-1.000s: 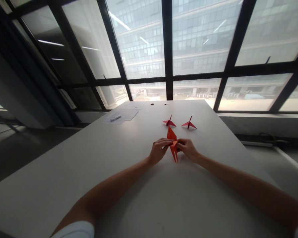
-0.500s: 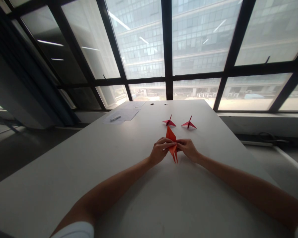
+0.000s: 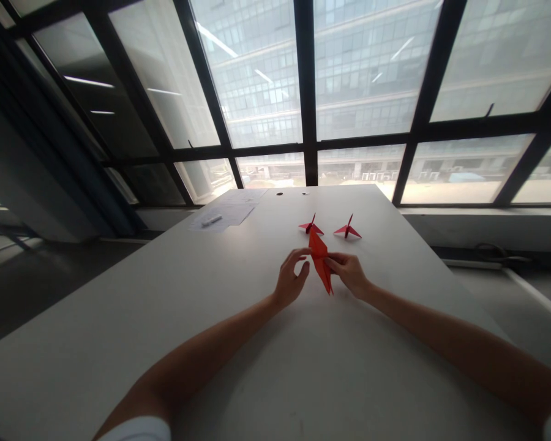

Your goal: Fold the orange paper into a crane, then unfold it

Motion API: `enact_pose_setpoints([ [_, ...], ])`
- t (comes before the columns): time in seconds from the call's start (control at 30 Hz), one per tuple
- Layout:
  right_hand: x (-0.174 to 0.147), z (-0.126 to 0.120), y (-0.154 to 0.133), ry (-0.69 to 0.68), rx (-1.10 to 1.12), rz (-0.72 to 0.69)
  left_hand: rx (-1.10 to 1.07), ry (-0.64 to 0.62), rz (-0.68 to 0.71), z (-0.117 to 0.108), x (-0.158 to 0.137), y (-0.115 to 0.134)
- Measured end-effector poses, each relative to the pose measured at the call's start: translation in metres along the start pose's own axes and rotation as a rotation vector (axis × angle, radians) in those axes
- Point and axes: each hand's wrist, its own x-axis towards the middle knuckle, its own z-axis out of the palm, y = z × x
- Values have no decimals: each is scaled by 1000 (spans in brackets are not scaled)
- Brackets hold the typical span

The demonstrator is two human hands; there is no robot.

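Note:
An orange folded paper [image 3: 320, 258] with pointed ends, two of them side by side at the near end, is held above the table in front of me. My right hand [image 3: 349, 272] pinches its right side between thumb and fingers. On the other side my left hand [image 3: 294, 277] has its thumb and fingers apart, with a fingertip at the paper's left edge. Just beyond stand two red paper cranes, the left crane [image 3: 311, 226] partly behind the orange paper's tip and the right crane [image 3: 348, 229] fully in sight.
The white table [image 3: 202, 294] reaches to the windows. At its far left lie printed sheets [image 3: 229, 214] with a white marker [image 3: 212, 220] on them. Two small holes are near the far edge. A dark curtain [image 3: 73, 153] hangs at the left.
My left hand has let go of the orange paper, its thumb dropping away from it. The paper has turned slightly, and its two near points now sit closer together. My right hand keeps its hold.

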Motion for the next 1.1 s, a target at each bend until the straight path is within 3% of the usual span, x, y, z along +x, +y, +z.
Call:
enact_pose_setpoints([
  [0.07, 0, 1, 1, 16, -73, -56, -116, 59, -244, 5, 2, -5],
  [0.13, -1, 2, 2, 3, -141, -103, -268, -57, -436, 8, 3, -9],
  [0.23, -4, 3, 4, -24, -205, -147, -405, -166, -511, 10, 4, -10],
  [0.47, -5, 5, 2, -18, -253, -157, -292, -11, -425, 13, 2, -13],
  [0.6, -7, 5, -3, -6, -262, -134, -12, 206, -151, 8, 3, -8],
  [0.63, -8, 5, -4, -22, -257, -129, 78, 196, -56, 5, 4, -5],
  [0.7, -10, 6, -5, -66, -244, -136, 224, 58, 110, 1, 4, 2],
  [0.77, -12, 7, -5, -105, -239, -162, 301, -101, 181, -2, 4, 6],
  [0.87, -14, 9, -5, -124, -279, -232, 317, -251, 125, -1, 3, 5],
  [1.1, -17, 4, -11, -183, -463, -425, 95, -400, -22, 0, 3, -2],
])
